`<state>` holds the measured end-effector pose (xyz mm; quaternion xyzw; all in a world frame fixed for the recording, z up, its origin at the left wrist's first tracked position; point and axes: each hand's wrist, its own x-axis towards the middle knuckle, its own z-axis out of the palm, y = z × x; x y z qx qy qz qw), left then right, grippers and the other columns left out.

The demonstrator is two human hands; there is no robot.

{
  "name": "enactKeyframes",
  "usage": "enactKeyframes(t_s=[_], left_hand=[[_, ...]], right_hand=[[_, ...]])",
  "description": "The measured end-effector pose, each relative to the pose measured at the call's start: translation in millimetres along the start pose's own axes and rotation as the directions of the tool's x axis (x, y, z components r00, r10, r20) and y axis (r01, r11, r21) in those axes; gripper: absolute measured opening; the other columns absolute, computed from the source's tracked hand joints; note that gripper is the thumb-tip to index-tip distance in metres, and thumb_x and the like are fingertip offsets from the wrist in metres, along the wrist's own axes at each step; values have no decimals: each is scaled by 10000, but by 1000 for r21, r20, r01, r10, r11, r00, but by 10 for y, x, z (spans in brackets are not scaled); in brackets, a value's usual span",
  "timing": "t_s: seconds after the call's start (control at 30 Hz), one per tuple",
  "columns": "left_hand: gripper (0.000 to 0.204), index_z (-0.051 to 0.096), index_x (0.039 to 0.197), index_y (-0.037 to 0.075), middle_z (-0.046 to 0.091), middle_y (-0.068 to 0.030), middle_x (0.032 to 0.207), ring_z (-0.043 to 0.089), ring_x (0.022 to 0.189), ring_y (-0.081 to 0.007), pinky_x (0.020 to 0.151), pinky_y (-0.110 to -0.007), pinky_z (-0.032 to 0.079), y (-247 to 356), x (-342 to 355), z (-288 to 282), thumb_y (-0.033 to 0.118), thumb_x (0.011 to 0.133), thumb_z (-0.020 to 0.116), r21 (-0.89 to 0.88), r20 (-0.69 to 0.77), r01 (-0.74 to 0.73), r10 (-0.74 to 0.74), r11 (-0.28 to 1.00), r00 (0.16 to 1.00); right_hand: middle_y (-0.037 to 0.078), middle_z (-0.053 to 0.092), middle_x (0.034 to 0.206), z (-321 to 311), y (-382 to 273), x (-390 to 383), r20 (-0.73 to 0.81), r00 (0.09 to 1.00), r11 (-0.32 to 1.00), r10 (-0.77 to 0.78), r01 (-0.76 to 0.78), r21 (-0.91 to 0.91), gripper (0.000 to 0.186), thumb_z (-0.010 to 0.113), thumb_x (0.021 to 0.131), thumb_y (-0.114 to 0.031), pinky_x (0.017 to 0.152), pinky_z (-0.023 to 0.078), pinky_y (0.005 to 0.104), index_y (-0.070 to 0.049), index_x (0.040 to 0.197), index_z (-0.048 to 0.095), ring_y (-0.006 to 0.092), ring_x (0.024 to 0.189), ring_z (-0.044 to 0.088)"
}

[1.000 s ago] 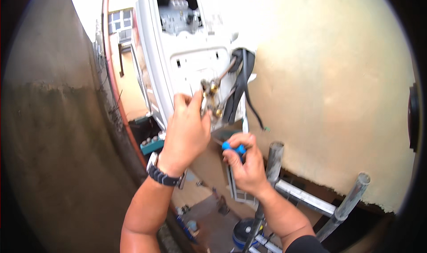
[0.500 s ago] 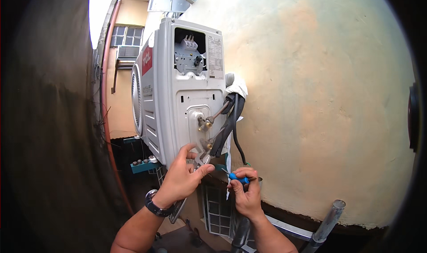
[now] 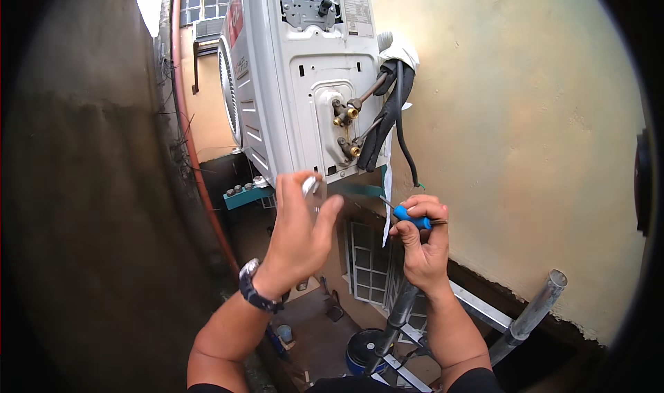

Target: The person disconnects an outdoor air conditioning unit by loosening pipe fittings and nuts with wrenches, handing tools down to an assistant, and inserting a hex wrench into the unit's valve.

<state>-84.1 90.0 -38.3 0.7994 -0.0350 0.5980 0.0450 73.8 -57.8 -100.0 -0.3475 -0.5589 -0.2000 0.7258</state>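
My left hand is raised just below the side panel of a white air-conditioner outdoor unit. Between its thumb and fingers is a silvery adjustable wrench, blurred and mostly hidden by the hand. My right hand grips the blue handle of a screwdriver, its thin shaft pointing up and left. Above the hands, an upper brass valve and a lower brass valve project from the panel. Black-insulated pipes run beside them. A black cable hangs toward my right hand.
A beige wall rises on the right, with a metal pipe post at its foot. Teal bracket arms support the unit. Far below are a dark round container and a barred window. A dark wall stands left.
The view has tilted downward, so the unit sits higher in the picture. My left hand has drawn the wrench away from the lower valve. My right hand still holds the screwdriver.
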Motion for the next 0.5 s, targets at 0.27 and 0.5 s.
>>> enactKeyframes(t_s=[0.27,0.5], left_hand=[[297,571,1317,-71,524,-196,1203,666,816,-223,799,-370,554,-60,694,-65,51,1046,553,143,245,35,-70,989,967],[430,560,1422,-50,538,-161,1257,673,682,-142,529,-262,552,91,752,-13,117,1032,633,96,235,231,-247,968,940]], right_hand=[[138,609,1081,3,-67,-11,-52,999,999,-16,13,-48,265,750,972,-144,869,504,359,-50,1133,562,265,990,614],[141,617,1069,-45,-66,11,-43,998,998,-38,35,-57,276,762,960,-160,852,509,350,-61,1133,571,264,964,620]])
